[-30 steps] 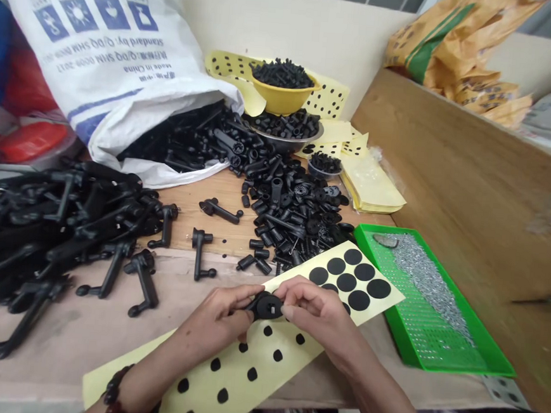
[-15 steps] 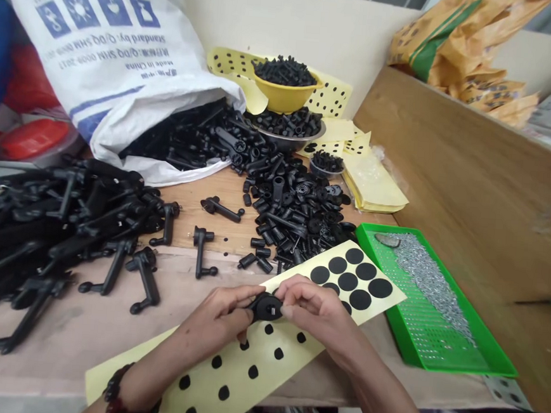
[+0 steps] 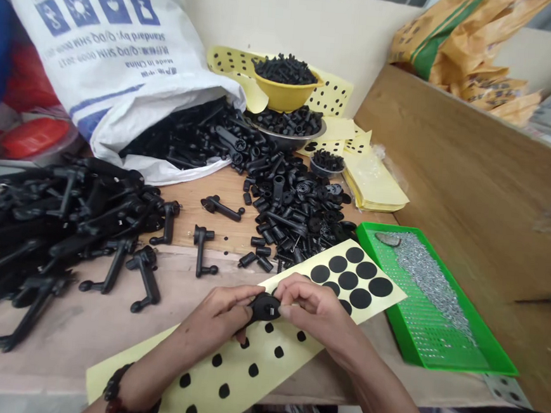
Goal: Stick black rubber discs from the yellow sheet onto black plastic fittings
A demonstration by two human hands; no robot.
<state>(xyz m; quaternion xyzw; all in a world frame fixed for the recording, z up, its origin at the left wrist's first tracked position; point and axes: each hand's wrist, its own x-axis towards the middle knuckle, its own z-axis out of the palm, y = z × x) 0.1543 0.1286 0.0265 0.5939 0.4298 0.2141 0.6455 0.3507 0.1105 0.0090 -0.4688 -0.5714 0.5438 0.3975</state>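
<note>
Both my hands meet at the table's near edge around a small black plastic part [image 3: 264,307]. My left hand [image 3: 221,317] grips it from the left with curled fingers. My right hand [image 3: 312,308] pinches its right side with thumb and fingertips. Under the hands lies a long yellow sticker sheet [image 3: 243,369] with small black dots on its near half and several large black round stickers [image 3: 351,275] at its far end.
A heap of black crank handles [image 3: 54,227] fills the left. A white sack [image 3: 111,47] spills black parts [image 3: 285,201] mid-table. A yellow bowl [image 3: 285,86] and a metal bowl [image 3: 288,128] sit behind. A green tray [image 3: 430,301] of small metal pieces lies right, beside a wooden board [image 3: 473,177].
The hands stay in place on the black part; the right fingers shift slightly over it. Nothing else has moved.
</note>
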